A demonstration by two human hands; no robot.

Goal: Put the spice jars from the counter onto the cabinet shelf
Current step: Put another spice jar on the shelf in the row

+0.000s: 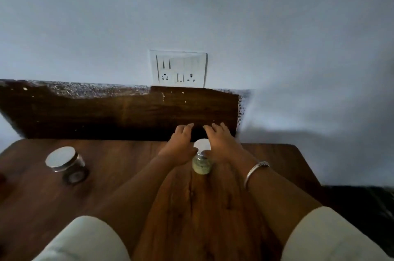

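Centrally, your left hand (181,145) and right hand (222,143) flank a small green-filled spice jar (202,163), which stands upright on the wooden counter (191,207) with its white lid (202,145) showing between them. Neither hand is closed. The fingers of both lie stretched forward past the jar toward the dark wooden back panel (128,111), and each thumb sits against the jar's neck just under the lid. Whether the thumbs press or merely touch cannot be told. The step in hand is judged to be the taking-up of this jar, which is not yet lifted. The next move calls for curling the fingers round the glass, or giving the jar to one hand, and then raising it level. The cabinet shelf is not in view, so the direction of the carry cannot be stated. Well to the left of the grip, a second, wider glass jar (66,165) with a pale lid and dark contents stands on the same counter, apart from both hands. Above and beyond the grip, a white switch-and-socket plate (178,69) is set in the wall. A metal bangle (255,170) circles your right wrist. No brand, label or writing is legible on either jar or on the plate.
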